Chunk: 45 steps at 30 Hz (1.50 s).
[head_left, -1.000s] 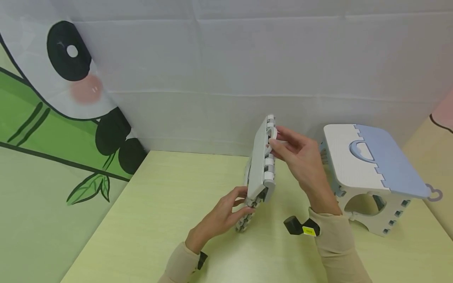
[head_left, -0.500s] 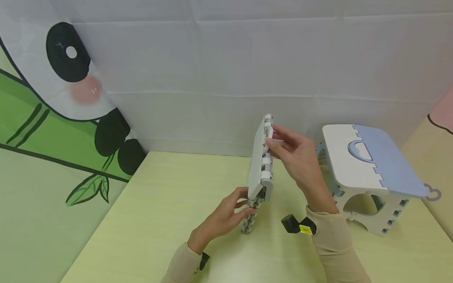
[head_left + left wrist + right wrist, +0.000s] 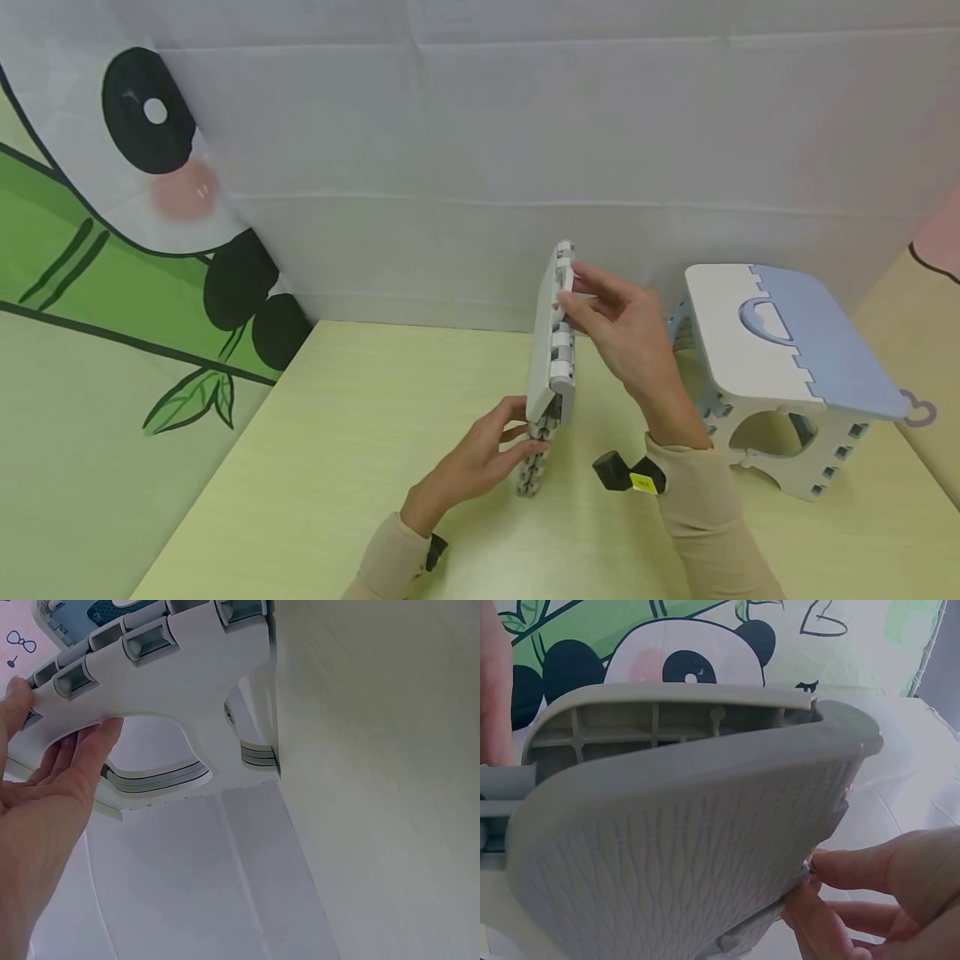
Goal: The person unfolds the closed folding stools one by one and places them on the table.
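A grey-white folding stool (image 3: 543, 350), folded nearly flat, stands on edge at the middle of the table in the head view. Its two seat halves (image 3: 645, 832) lie close together with a narrow gap, ribs showing inside. With thumb and fingers my right hand (image 3: 630, 337) pinches the carrying handle at the hinged top edge. Lower down, my left hand (image 3: 480, 454) grips the folded legs. The left wrist view shows its fingers (image 3: 94, 750) in the cutout of a leg panel (image 3: 199, 682), the thumb at the panel's hinged edge.
A second folding stool (image 3: 757, 333), white and blue, stands unfolded at the right. The pale yellow table (image 3: 360, 375) meets a white cloth backdrop (image 3: 480, 150) behind. A printed panda wall (image 3: 75, 375) borders the left side.
The folded stool has swung slightly, its top edge leftward and its lower end to the right, so it stands more upright. My right hand has shifted a little left with it; both hands keep their hold.
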Each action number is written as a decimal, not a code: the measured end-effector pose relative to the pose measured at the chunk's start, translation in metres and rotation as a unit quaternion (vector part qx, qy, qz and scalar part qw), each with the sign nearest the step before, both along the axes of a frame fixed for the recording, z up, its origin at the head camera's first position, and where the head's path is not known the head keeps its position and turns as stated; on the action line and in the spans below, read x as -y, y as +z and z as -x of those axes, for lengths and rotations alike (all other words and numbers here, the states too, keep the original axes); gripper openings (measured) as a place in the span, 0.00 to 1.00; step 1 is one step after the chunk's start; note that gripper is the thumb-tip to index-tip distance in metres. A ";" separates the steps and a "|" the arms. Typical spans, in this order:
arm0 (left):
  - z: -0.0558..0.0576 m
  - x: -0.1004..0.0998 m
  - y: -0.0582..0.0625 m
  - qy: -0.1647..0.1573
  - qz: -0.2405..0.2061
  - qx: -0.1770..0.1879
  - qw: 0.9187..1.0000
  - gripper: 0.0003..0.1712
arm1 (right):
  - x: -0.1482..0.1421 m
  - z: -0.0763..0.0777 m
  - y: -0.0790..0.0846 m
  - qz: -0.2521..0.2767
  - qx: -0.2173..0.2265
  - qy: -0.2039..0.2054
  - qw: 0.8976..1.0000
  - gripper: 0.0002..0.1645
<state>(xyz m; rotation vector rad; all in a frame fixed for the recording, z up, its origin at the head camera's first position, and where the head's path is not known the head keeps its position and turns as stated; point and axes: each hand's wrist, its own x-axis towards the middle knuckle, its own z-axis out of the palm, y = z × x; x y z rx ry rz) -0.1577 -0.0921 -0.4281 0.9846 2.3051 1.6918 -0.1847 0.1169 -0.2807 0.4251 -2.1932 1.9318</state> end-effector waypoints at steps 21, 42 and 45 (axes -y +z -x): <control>0.000 -0.007 -0.003 0.010 -0.010 0.023 1.000 0.29 | 0.003 0.003 -0.003 -0.014 -0.008 0.003 1.000 0.29; 0.000 -0.003 -0.004 0.018 -0.006 0.014 1.000 0.25 | -0.008 -0.003 -0.010 -0.040 -0.030 0.025 0.998 0.26; 0.000 -0.004 -0.004 0.018 -0.005 0.016 1.000 0.25 | -0.011 -0.005 -0.012 -0.039 -0.040 0.022 0.998 0.24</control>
